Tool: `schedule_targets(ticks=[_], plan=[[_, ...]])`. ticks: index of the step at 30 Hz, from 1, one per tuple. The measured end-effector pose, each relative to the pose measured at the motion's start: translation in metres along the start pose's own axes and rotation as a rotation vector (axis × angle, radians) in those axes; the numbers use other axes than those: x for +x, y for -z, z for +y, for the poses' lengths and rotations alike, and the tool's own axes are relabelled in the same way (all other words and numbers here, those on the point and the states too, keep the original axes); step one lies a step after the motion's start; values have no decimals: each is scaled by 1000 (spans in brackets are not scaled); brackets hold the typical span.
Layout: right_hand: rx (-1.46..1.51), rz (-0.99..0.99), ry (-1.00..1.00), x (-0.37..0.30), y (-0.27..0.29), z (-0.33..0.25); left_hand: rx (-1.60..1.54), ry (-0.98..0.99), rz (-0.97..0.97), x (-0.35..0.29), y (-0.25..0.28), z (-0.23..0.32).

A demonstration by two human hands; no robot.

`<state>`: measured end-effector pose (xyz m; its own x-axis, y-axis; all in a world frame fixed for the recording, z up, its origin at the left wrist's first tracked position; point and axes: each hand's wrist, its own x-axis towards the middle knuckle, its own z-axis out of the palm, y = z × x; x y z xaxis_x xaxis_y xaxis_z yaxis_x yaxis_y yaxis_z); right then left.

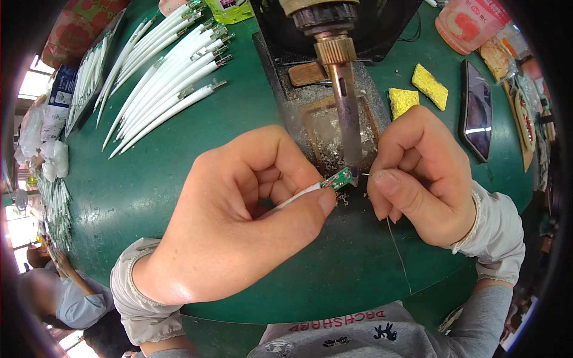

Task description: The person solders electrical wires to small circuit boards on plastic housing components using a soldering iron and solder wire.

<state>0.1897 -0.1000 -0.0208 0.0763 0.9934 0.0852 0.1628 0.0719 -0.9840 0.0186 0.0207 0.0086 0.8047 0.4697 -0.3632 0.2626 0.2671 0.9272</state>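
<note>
Between the thumb and fingers of my left hand (239, 209) is a slim white stylus-like stick (295, 197). A small green circuit board (338, 178) with a reddish wire pokes out of its end. That board sits right at the tip of a fixed soldering iron (346, 113), which points down from above. My right hand (424, 179) pinches thin solder wire (396, 250); its short free end reaches toward the iron tip from the right, and the rest trails down below the hand. Whether the board touches the tip, I cannot tell for sure.
Several white sticks with green board ends (173, 83) lie fanned at the upper left. Solder scraps litter the metal stand (322, 128) under the iron. Two yellow sponges (430, 86), a phone (476, 110) and a pink cup (471, 27) are to the right. A person (77, 292) sits at far left.
</note>
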Motion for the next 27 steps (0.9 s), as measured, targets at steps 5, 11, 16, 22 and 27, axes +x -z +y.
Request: schedule_targets(ticks=[5, 11, 16, 22, 27], plan=[[68, -6, -33, 2, -1, 1, 70, -32, -41, -2, 4, -6], [98, -8, -39, 2, 0, 5, 262, -57, -85, -6, 1, -9], [87, -6, -44, 1, 0, 5, 298, -63, -109, -6, 0, -11], [90, -13, -82, 1, 1, 5, 295, -53, -106, -6, 0, -12], [114, 6, -45, 2, -1, 11, 335, -33, -75, -7, -2, -11]])
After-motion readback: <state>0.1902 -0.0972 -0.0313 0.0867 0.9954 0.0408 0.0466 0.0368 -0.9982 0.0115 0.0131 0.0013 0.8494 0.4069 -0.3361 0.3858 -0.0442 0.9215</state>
